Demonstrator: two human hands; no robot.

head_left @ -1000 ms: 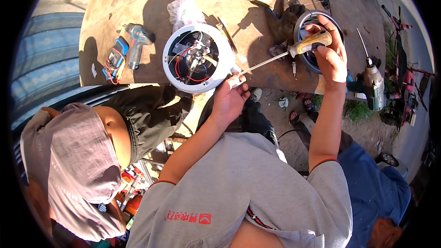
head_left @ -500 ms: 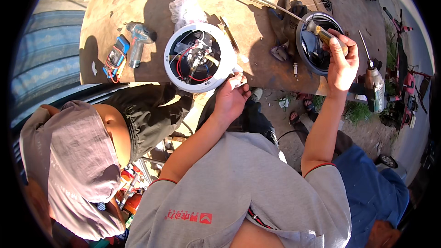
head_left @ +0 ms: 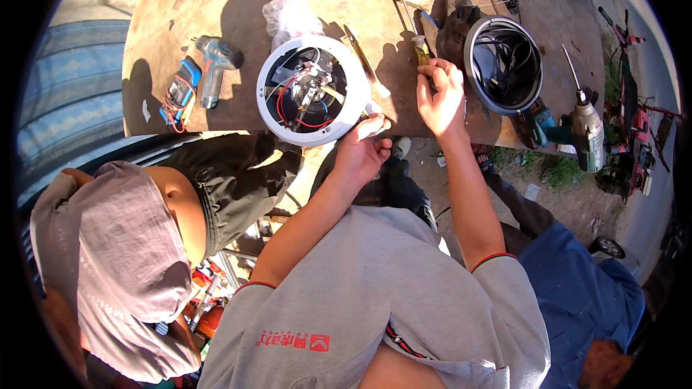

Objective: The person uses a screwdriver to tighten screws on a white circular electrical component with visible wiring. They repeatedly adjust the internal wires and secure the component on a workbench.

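A round white housing (head_left: 351,63) lies at the table's near edge, its inside showing red, white and blue wires around a metal middle. My left hand (head_left: 362,153) is closed at its lower right rim, thumb and fingers pinching near a small pale tab there. My right hand (head_left: 442,99) is raised to the right of the housing and closed around a screwdriver (head_left: 422,52). The screwdriver has a yellow handle, and its long thin shaft points away from me; the tip touches nothing that I can make out.
A grey round housing (head_left: 472,79) with black cable inside stands right, beside dark gloves (head_left: 455,32). Power drills (head_left: 213,72) lie left and right (head_left: 588,137). A blue multimeter (head_left: 182,90), plastic bag (head_left: 294,18) and wooden-handled brush (head_left: 366,65) are about. People sit on both sides.
My right hand has moved left with the screwdriver, from over the grey housing to beside the gloves; the shaft now points more straight away. My left hand stays at the white rim.
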